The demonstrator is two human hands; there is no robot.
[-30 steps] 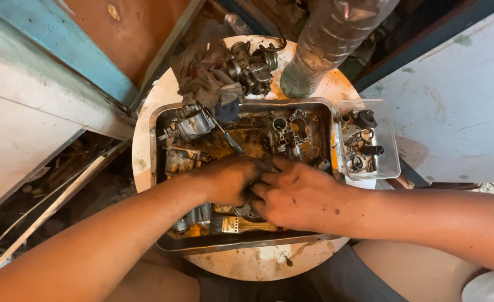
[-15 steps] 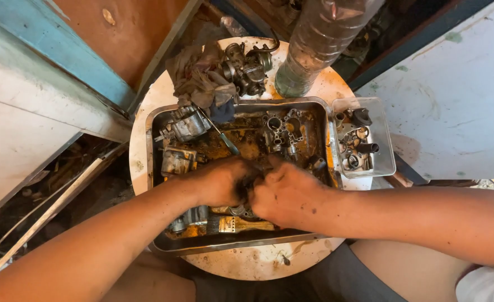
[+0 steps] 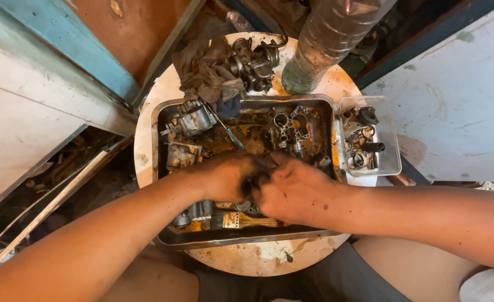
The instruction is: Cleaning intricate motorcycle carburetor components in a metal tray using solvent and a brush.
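small part hidden between left hand (image 3: pixel 227 176) and right hand (image 3: pixel 294 190); plastic bottle (image 3: pixel 325 42) cut off at top edge

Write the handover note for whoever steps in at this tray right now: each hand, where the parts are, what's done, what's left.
Left hand and right hand meet over the metal tray, closed together on a small dark part; what it is cannot be told.
In the tray: oily carburetor bodies, a brush.
Right of the tray: clear box of small fittings.
Behind: rag, another carburetor, plastic bottle.
Done: parts lie apart.
Left: the part is in hand and everything looks grimy.
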